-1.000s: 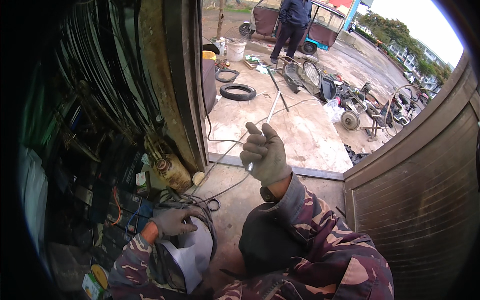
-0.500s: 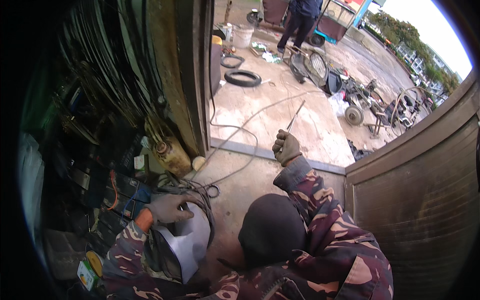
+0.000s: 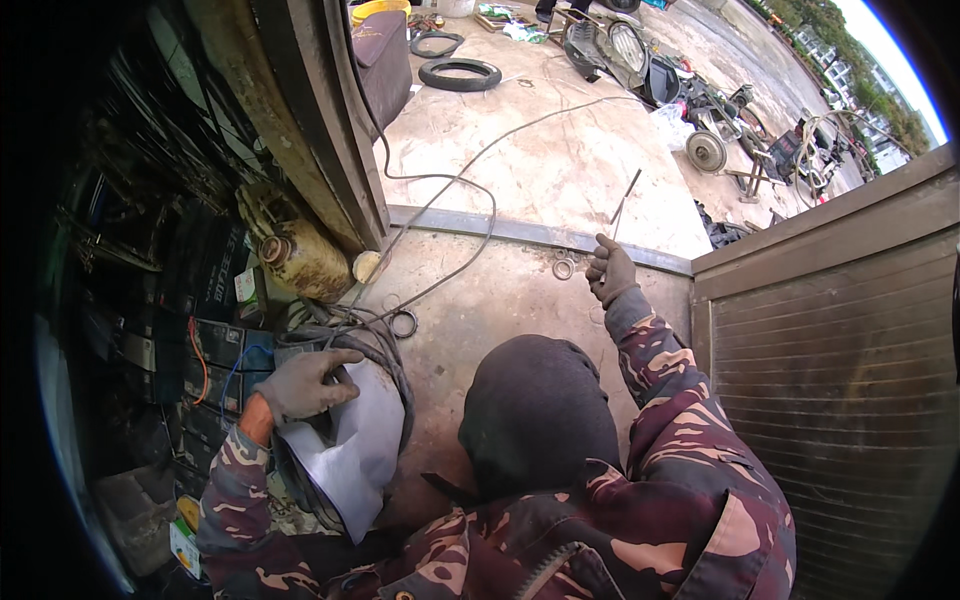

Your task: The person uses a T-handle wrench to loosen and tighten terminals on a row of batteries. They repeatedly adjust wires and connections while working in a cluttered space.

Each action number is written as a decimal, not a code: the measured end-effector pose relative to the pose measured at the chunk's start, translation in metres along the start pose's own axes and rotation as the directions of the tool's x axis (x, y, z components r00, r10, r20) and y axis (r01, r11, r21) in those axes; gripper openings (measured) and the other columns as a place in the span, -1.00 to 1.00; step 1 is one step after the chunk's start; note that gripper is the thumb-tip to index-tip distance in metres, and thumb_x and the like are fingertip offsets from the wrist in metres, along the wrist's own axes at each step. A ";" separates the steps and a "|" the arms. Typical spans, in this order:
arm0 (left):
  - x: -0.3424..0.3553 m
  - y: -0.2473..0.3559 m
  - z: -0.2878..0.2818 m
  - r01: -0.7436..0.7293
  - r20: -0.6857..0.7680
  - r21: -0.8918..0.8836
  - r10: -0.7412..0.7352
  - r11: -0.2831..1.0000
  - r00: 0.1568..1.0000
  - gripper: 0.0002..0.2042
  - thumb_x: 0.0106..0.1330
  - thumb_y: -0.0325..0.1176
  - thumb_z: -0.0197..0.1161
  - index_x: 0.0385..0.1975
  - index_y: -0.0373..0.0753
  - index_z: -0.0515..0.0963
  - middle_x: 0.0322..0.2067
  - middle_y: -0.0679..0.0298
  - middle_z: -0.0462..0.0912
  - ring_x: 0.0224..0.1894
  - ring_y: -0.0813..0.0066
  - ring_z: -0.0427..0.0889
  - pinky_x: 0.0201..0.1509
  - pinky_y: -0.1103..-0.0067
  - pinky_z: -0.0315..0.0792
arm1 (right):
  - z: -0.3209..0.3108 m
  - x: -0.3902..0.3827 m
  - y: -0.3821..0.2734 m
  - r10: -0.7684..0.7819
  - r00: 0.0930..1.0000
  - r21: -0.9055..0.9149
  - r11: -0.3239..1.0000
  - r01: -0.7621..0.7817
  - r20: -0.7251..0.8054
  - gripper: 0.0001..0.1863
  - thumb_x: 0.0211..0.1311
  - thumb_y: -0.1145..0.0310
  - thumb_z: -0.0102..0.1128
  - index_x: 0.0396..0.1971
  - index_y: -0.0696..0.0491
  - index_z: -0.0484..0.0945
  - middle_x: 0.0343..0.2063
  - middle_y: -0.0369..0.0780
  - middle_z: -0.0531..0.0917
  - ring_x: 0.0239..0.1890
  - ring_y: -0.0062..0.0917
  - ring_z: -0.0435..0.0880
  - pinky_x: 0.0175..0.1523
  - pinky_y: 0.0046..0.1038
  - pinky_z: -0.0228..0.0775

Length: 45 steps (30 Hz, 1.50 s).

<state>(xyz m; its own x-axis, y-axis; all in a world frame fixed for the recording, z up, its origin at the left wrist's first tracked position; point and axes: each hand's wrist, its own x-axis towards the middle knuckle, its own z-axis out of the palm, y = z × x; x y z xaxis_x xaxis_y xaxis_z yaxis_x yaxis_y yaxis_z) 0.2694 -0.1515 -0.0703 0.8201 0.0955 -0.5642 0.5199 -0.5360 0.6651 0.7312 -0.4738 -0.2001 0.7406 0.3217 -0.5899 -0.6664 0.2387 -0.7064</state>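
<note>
— Though my right arm stretches toward one o'clock, its load looks small: gloved right hand (image 3: pixel 612 272) curled shut around the near end of a thin tool (image 3: pixel 627 196).
— Handling?
— Light and stiff, I judge; hardly fragile. Dark bar, pale shaft; can't tell how they join. Smooth-looking, maybe slippery through a glove. Best hold: the shaft.
— And the left?
— Left hand (image 3: pixel 308 386) at ten o'clock, gloved, fingers loosely parted over a pale grey sheet (image 3: pixel 345 470); no pinch visible. Sheet creased, faintly shiny, probably supple.
— Nearby?
— Round rings (image 3: pixel 564 268) just beside my right knuckles, on stained, hard floor (image 3: pixel 460 290). Dark cable (image 3: pixel 492 205), limp, looping at twelve. Tyre (image 3: pixel 460 85) beyond, thick black rubber. Eleven: blotched yellowish canister (image 3: pixel 310 262), round-shouldered. Toward two: brown door (image 3: pixel 820 400), ribbed.
</note>
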 end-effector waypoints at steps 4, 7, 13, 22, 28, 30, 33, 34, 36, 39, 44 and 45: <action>0.002 0.000 0.001 0.019 0.008 -0.006 -0.019 1.000 1.000 -0.35 0.28 -0.14 0.43 0.32 -0.34 0.49 -0.21 0.05 0.77 -0.16 0.22 0.75 0.00 0.40 0.58 | -0.017 0.002 0.004 0.076 0.997 0.061 0.995 -0.074 -0.023 -0.88 0.56 0.29 0.09 -0.04 -0.07 0.49 -0.61 -0.49 0.32 -0.72 -0.76 0.13 -0.63 -0.59 -0.03; 0.003 0.000 0.001 0.033 0.014 -0.013 -0.033 0.999 0.999 -0.35 0.28 -0.13 0.43 0.32 -0.33 0.50 -0.19 0.03 0.77 -0.13 0.20 0.76 0.02 0.40 0.57 | -0.025 0.003 0.007 0.073 0.997 0.036 0.997 -0.072 -0.025 -0.91 0.53 0.29 0.16 -0.22 -0.08 0.46 -0.64 -0.49 0.32 -0.74 -0.76 0.14 -0.66 -0.61 -0.04; 0.002 0.000 0.002 0.019 0.007 0.005 -0.019 1.000 1.000 -0.35 0.28 -0.13 0.42 0.32 -0.33 0.50 -0.16 0.04 0.77 -0.11 0.18 0.75 0.05 0.39 0.57 | -0.045 -0.012 0.021 0.149 0.988 0.134 0.981 -0.143 -0.038 -0.89 0.53 0.26 0.13 -0.11 -0.06 0.52 -0.65 -0.50 0.31 -0.73 -0.76 0.19 -0.65 -0.63 0.03; 0.001 -0.005 0.001 0.023 0.009 -0.061 -0.023 0.998 1.000 -0.38 0.31 -0.21 0.39 0.33 -0.39 0.47 -0.19 0.09 0.77 -0.21 0.33 0.73 -0.05 0.45 0.58 | -0.057 -0.010 0.009 -0.068 0.990 -0.176 0.983 0.046 -0.120 -0.71 0.54 0.18 0.02 -0.03 0.04 0.62 -0.69 -0.47 0.23 -0.76 -0.68 0.10 -0.66 -0.49 -0.12; 0.001 -0.008 0.002 0.016 -0.008 -0.093 -0.017 0.995 1.000 -0.39 0.32 -0.24 0.40 0.34 -0.38 0.47 -0.21 0.12 0.76 -0.23 0.39 0.71 -0.08 0.47 0.57 | -0.064 0.043 -0.091 -0.297 0.932 -0.258 0.936 0.240 -0.207 -0.70 0.48 0.22 0.10 0.03 0.03 0.66 -0.70 -0.41 0.28 -0.77 -0.63 0.17 -0.68 -0.46 -0.04; 0.002 -0.008 0.003 0.003 -0.017 -0.102 -0.005 0.995 1.000 -0.39 0.32 -0.24 0.40 0.33 -0.38 0.47 -0.22 0.11 0.76 -0.24 0.39 0.71 -0.09 0.47 0.57 | -0.069 0.055 -0.121 -0.342 0.908 -0.263 0.924 0.278 -0.242 -0.73 0.45 0.24 0.15 0.01 0.02 0.66 -0.71 -0.41 0.30 -0.78 -0.62 0.20 -0.68 -0.46 -0.01; 0.003 -0.006 0.003 0.018 -0.010 -0.095 -0.019 0.995 1.000 -0.40 0.32 -0.24 0.41 0.32 -0.37 0.48 -0.22 0.11 0.76 -0.23 0.37 0.71 -0.09 0.46 0.58 | -0.074 0.064 -0.154 -0.417 0.865 -0.310 0.892 0.330 -0.278 -0.75 0.42 0.24 0.18 -0.03 0.02 0.66 -0.71 -0.41 0.31 -0.80 -0.62 0.19 -0.69 -0.45 -0.01; 0.004 -0.005 0.002 0.023 -0.009 -0.064 -0.024 0.998 1.000 -0.40 0.31 -0.25 0.41 0.32 -0.37 0.48 -0.22 0.11 0.76 -0.23 0.37 0.71 -0.09 0.45 0.58 | -0.076 0.065 -0.163 -0.430 0.855 -0.294 0.890 0.348 -0.289 -0.76 0.41 0.26 0.21 -0.05 0.03 0.66 -0.72 -0.41 0.29 -0.80 -0.63 0.19 -0.70 -0.45 -0.02; 0.005 -0.005 0.002 0.031 -0.010 -0.063 -0.031 0.998 0.999 -0.41 0.31 -0.25 0.41 0.31 -0.38 0.49 -0.22 0.11 0.76 -0.23 0.35 0.72 -0.08 0.44 0.58 | -0.077 0.067 -0.174 -0.461 0.827 -0.276 0.881 0.384 -0.322 -0.77 0.39 0.27 0.23 -0.06 0.03 0.65 -0.74 -0.42 0.26 -0.81 -0.63 0.17 -0.70 -0.46 -0.03; 0.005 -0.008 0.004 0.043 -0.008 -0.105 -0.044 0.994 0.999 -0.41 0.31 -0.23 0.40 0.30 -0.37 0.50 -0.22 0.10 0.77 -0.22 0.32 0.73 -0.07 0.43 0.58 | -0.078 0.068 -0.175 -0.469 0.820 -0.286 0.877 0.387 -0.327 -0.85 0.38 0.28 0.24 -0.17 0.00 0.64 -0.75 -0.43 0.24 -0.81 -0.64 0.15 -0.70 -0.46 -0.05; 0.008 -0.017 0.008 0.008 -0.009 -0.043 -0.008 0.999 1.000 -0.38 0.32 -0.09 0.37 0.30 -0.32 0.50 -0.14 0.02 0.77 -0.11 0.17 0.77 0.03 0.37 0.59 | -0.070 0.047 -0.101 -0.188 0.980 -0.175 0.969 0.173 -0.069 -0.85 0.47 0.24 0.19 -0.38 -0.17 0.54 -0.76 -0.50 0.17 -0.81 -0.66 0.07 -0.70 -0.47 -0.13; 0.009 -0.018 0.010 0.011 -0.022 0.065 -0.010 0.998 1.000 -0.37 0.32 -0.03 0.36 0.31 -0.29 0.50 -0.08 -0.02 0.76 -0.04 0.09 0.75 0.09 0.34 0.58 | -0.061 0.042 -0.080 -0.144 0.983 -0.226 0.967 0.116 -0.110 -0.83 0.46 0.21 0.18 -0.40 -0.17 0.55 -0.77 -0.49 0.15 -0.81 -0.65 0.05 -0.69 -0.48 -0.14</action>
<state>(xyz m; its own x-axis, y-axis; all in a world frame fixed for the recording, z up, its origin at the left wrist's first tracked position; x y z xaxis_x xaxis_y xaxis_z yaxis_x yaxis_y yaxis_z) 0.2648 -0.1494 -0.0925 0.8201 0.1194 -0.5596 0.5126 -0.5880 0.6257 0.8213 -0.5355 -0.1924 0.8336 0.1810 -0.5219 -0.5392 0.0613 -0.8399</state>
